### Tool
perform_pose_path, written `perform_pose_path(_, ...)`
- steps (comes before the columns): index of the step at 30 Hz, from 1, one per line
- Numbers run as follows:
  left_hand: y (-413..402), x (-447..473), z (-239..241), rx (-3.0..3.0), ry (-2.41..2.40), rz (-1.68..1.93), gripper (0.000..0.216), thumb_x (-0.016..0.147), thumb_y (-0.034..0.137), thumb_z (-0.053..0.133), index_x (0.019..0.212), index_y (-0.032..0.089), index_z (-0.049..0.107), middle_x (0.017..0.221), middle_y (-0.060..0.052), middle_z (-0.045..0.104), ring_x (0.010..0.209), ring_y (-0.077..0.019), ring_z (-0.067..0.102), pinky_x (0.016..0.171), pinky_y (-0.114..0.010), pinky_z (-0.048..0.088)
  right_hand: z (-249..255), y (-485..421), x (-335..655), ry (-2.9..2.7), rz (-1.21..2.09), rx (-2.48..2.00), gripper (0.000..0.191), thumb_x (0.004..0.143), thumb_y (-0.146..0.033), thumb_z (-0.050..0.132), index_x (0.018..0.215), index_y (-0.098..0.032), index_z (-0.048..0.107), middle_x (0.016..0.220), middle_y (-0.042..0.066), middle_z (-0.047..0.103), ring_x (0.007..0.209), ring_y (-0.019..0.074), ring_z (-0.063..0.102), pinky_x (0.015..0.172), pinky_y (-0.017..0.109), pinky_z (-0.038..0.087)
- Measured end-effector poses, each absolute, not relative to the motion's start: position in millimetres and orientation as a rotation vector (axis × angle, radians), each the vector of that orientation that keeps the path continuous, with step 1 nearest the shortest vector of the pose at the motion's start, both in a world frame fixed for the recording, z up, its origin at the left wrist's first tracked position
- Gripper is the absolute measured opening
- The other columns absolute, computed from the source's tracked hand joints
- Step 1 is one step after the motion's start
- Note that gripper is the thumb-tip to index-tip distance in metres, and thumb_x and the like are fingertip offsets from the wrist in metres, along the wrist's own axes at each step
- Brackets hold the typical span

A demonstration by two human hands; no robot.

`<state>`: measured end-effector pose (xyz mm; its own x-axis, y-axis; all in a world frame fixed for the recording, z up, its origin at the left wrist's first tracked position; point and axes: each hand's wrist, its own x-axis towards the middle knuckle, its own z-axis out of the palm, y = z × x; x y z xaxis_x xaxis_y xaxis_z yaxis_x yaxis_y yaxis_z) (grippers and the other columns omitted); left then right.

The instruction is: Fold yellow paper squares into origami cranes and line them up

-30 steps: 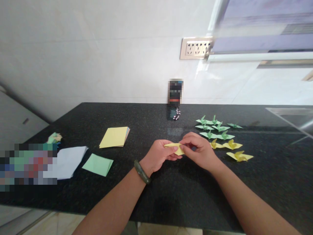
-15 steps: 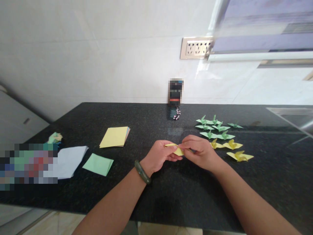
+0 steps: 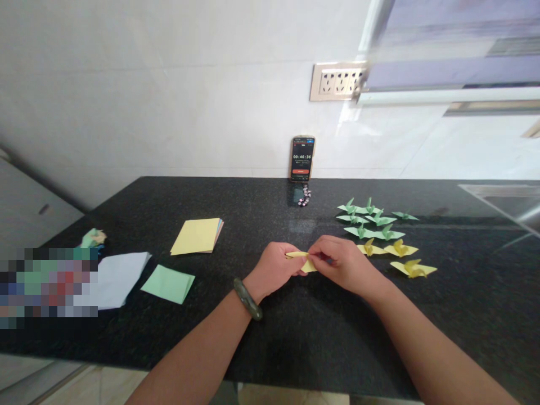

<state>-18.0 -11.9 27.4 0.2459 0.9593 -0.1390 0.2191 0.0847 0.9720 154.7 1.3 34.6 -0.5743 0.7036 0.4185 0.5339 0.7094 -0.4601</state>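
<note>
A small folded yellow paper [image 3: 304, 261] is pinched between both hands just above the black counter [image 3: 295, 326]. My left hand [image 3: 276, 265], with a dark bracelet on its wrist, grips the paper's left side with curled fingers. My right hand [image 3: 343, 263] pinches its right end with thumb and fingertips. Most of the paper is hidden behind my fingers. To the right lie finished paper cranes: several green ones [image 3: 371, 220] and three yellow ones [image 3: 396, 256].
A stack of yellow square sheets [image 3: 196, 236] lies at centre left, with a green folded sheet [image 3: 167, 283] and a white sheet [image 3: 116, 273] nearer the left edge. A phone [image 3: 302, 158] leans on the wall, beads [image 3: 304, 196] before it. A sink [image 3: 506, 202] is at far right.
Both hands have shifted slightly down and closer together on the yellow paper, and less of the paper shows between the fingers.
</note>
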Motion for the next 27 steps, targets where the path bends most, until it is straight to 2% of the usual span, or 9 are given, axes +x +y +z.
perform_pose_path(8, -11.8, -16.5, 32.4, 1.283, 1.216, 0.806, 0.012, 0.069, 0.02, 0.057, 0.065, 0.011, 0.063, 0.056, -0.005, 0.064, 0.056, -0.0137, 0.062, 0.054, -0.021, 0.046, 29.8, 2.4, 149.8, -2.346, 0.259, -0.889, 0.011, 0.081, -0.015, 0.05, 0.073, -0.016, 0.058, 0.069, 0.004, 0.057, 0.063, 0.0123, 0.052, 0.056, 0.023, 0.039)
perform_pose_path(15, -10.0, -18.4, 33.7, 0.981, 1.073, 0.844, 0.016, 0.067, 0.026, 0.063, 0.068, 0.01, 0.062, 0.061, -0.005, 0.065, 0.053, -0.0123, 0.063, 0.051, -0.019, 0.045, 30.2, 3.8, 151.1, -2.223, 0.257, -0.782, 0.011, 0.081, -0.016, 0.052, 0.085, -0.019, 0.062, 0.079, 0.006, 0.062, 0.074, 0.016, 0.056, 0.066, 0.028, 0.044)
perform_pose_path(19, -10.5, -17.5, 33.9, 1.026, 1.112, 0.833, 0.013, 0.067, 0.023, 0.062, 0.067, 0.01, 0.062, 0.058, -0.005, 0.064, 0.053, -0.0128, 0.063, 0.051, -0.02, 0.046, 31.6, 3.1, 151.0, -2.201, 0.347, -0.861, 0.011, 0.082, -0.017, 0.051, 0.079, -0.018, 0.062, 0.074, 0.005, 0.061, 0.07, 0.0149, 0.056, 0.063, 0.027, 0.043)
perform_pose_path(27, -11.3, -15.9, 34.3, 1.236, 1.229, 0.792, 0.01, 0.068, 0.017, 0.058, 0.063, 0.01, 0.064, 0.052, -0.004, 0.062, 0.053, -0.0123, 0.061, 0.052, -0.02, 0.046, 33.0, 4.4, 151.7, -2.338, 0.29, -0.884, 0.01, 0.082, -0.015, 0.051, 0.076, -0.016, 0.059, 0.072, 0.005, 0.058, 0.069, 0.0147, 0.053, 0.062, 0.026, 0.041)
